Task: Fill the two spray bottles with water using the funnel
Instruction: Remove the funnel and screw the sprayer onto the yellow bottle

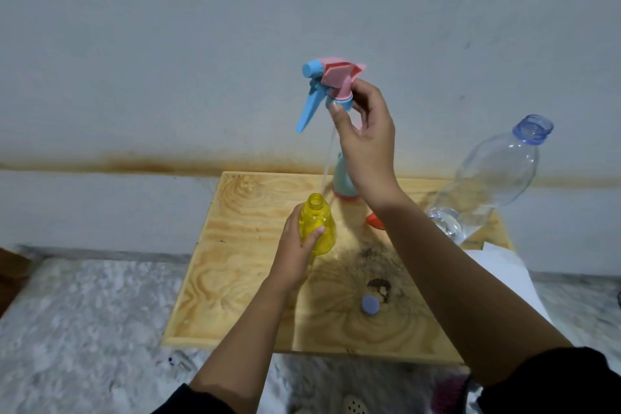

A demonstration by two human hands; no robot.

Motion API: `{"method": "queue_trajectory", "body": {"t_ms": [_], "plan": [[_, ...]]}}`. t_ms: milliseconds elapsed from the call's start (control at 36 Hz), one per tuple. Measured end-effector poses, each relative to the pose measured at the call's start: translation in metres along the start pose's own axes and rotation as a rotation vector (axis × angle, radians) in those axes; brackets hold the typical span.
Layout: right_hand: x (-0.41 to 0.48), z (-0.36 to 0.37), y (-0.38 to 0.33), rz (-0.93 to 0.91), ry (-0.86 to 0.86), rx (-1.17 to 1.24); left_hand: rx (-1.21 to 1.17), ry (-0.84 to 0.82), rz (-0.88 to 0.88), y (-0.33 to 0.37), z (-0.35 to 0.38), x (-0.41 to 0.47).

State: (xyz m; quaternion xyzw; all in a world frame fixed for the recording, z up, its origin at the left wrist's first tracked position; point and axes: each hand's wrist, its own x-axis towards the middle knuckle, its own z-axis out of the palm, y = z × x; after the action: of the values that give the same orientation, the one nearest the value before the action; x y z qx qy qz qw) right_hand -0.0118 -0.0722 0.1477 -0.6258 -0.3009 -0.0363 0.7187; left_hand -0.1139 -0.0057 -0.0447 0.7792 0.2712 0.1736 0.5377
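Observation:
My left hand [295,255] grips a yellow spray bottle [317,225] standing upright and uncapped on a wooden board [235,262]. High above it, my right hand [364,141] pinches the collar of a pink and blue spray head [331,84]. The head's clear dip tube [327,165] hangs down towards the yellow bottle's mouth. A second, light-blue spray bottle [342,181] with a pink base stands behind my right wrist, mostly hidden. An orange piece [374,221], perhaps the funnel, shows under my right forearm.
A large clear water bottle [487,185], uncapped with a little water at its bottom, stands tilted at the board's right side. Its blue cap [370,305] lies on the board near a dark stain. White paper [504,265] lies to the right. A grey wall rises behind.

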Motion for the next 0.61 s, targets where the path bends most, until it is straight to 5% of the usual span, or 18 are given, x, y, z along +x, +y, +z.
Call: {"method": "queue_trajectory", "body": {"t_ms": [333, 611], "plan": [[-0.030, 0.009, 0.029, 0.055, -0.126, 0.009, -0.028, 0.012, 0.035, -0.004, 0.001, 0.001], [-0.069, -0.006, 0.093, 0.313, -0.225, -0.074, -0.101, 0.046, 0.077, -0.002, 0.003, 0.002]]}}
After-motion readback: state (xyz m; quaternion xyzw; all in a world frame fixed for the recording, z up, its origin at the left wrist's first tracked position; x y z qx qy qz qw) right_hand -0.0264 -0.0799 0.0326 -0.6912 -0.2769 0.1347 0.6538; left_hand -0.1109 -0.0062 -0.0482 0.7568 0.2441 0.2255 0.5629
